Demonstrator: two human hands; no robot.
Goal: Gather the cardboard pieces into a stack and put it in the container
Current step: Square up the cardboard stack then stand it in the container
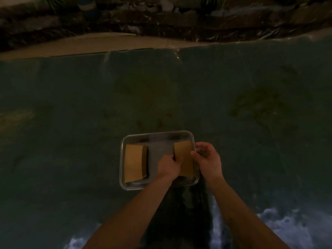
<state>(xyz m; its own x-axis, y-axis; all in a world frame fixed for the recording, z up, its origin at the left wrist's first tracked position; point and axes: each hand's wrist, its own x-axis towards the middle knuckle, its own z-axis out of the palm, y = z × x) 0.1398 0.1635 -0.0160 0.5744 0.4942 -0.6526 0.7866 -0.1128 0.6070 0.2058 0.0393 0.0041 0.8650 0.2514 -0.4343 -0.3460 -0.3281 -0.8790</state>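
Left hand grips the near-left edge of a cardboard stack, thumb over the top, fingers hidden under or behind it. Right hand is on the stack's right edge, fingers curled narrow, thumb and forefinger pinching or steadying the side; we can't tell how much of the load it carries. So both hands are closed on the same stack, which sits over the right half of the clear container, at or just inside the right wall. We can't tell if it is already resting on the bottom or a little above it. A second cardboard stack lies in the left half, apart from the held one, with a bare strip of container floor between them. The container rests on a dark greenish floor, dim light, a pale ledge and stones far off. We judge the step as seating this stack in the container, late in the task. To do it well: keep the pieces squared between both hands so none fan out, lower flat rather than tilted, clear the right rim before letting go, then release the fingers outward without dragging the top piece. Risk: the edge catches on the rim and the stack skews.
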